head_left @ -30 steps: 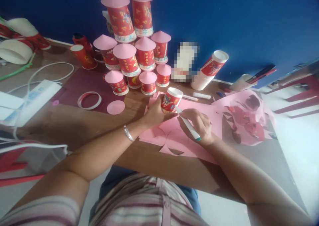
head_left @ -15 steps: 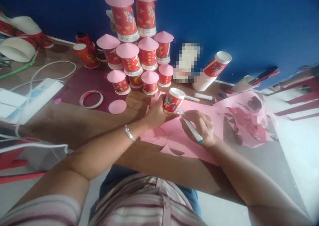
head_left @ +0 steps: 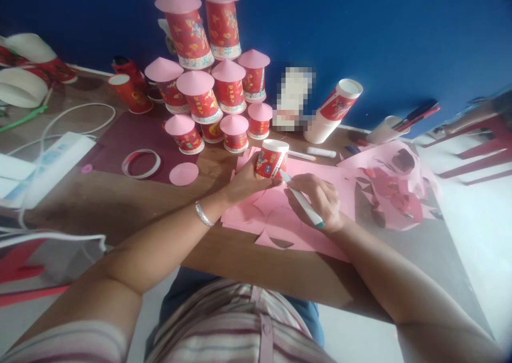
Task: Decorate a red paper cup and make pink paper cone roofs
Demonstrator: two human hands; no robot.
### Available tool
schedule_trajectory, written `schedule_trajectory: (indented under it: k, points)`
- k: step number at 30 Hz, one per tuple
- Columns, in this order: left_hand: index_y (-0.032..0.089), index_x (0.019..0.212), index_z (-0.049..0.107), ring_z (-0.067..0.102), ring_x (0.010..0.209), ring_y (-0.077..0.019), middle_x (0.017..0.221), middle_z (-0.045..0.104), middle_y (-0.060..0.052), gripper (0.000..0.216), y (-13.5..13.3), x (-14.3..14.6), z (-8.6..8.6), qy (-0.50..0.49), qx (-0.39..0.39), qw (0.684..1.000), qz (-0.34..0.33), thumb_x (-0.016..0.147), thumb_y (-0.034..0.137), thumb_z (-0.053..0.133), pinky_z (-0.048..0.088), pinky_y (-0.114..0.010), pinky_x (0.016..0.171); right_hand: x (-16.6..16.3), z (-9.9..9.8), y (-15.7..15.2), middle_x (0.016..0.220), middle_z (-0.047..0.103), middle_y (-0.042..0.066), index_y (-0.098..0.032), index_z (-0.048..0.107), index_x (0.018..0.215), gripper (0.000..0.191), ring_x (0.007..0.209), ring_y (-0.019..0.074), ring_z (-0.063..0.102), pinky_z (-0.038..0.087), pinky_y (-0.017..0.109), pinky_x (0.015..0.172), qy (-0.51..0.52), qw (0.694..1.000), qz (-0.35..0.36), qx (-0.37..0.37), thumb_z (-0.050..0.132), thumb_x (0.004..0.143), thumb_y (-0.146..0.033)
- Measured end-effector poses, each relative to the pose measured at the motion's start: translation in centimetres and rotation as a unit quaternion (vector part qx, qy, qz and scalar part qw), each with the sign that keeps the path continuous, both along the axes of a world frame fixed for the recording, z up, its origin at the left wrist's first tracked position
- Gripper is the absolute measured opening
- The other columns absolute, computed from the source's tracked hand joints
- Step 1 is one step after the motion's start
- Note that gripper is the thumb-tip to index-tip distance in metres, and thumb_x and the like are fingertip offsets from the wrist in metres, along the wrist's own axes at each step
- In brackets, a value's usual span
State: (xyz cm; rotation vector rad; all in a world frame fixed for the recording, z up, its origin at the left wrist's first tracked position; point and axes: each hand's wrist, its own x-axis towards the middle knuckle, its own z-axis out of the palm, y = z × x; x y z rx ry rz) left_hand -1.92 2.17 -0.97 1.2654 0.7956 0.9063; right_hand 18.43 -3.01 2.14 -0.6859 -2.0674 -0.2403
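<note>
A red printed paper cup with a white upper band is gripped by my left hand, fingers wrapped round its left side and base. In my right hand is a white marker with a green end. Its tip points at the cup's lower right side; whether it touches cannot be made out. Under both hands lie pink paper sheets with curved cuts in them. Just behind the cup, a white pen and a white marker cap or short tube rest on the paper's far edge.
Stacked red cups with pink cone tops stand at the back against the blue wall. Leaning white-and-red cups, a pen holder and pink paper scraps are on the right. Left are a paper ring, pink disc and power strip.
My left hand has turned the cup, so a white printed strip on its side shows more. The whole view has shifted slightly, and the marker stays by the cup.
</note>
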Motion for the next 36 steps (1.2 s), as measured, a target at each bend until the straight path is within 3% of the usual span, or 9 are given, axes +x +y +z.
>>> schedule_trajectory:
  k: [16, 36]
  points:
    - [0.021, 0.124, 0.053, 0.065, 0.11, -0.0287, 0.116, 0.067, -0.01, 0.081, -0.08, 0.4, 0.39, 0.051, 0.025, 0.998, 0.019, 0.062, 0.053, 0.094, 0.05, -0.047, 0.1, 0.2, -0.54, 0.1, 0.093, 0.073, 0.008, -0.017, 0.062, 0.116, 0.027, 0.079, 0.0186, 0.073, 0.064, 0.03, 0.067, -0.011, 1.0, 0.009, -0.016, 0.068, 0.091, -0.011]
    - [0.021, 0.121, 0.054, 0.066, 0.107, -0.0262, 0.112, 0.068, -0.008, 0.073, -0.12, 0.24, 0.43, 0.06, 0.022, 0.998, 0.025, 0.066, 0.048, 0.094, 0.052, -0.044, 0.096, 0.22, -0.64, 0.06, 0.092, 0.073, 0.009, -0.016, 0.062, 0.114, 0.024, 0.079, 0.0191, 0.073, 0.064, 0.031, 0.066, -0.01, 1.0, 0.007, -0.017, 0.069, 0.091, -0.011]
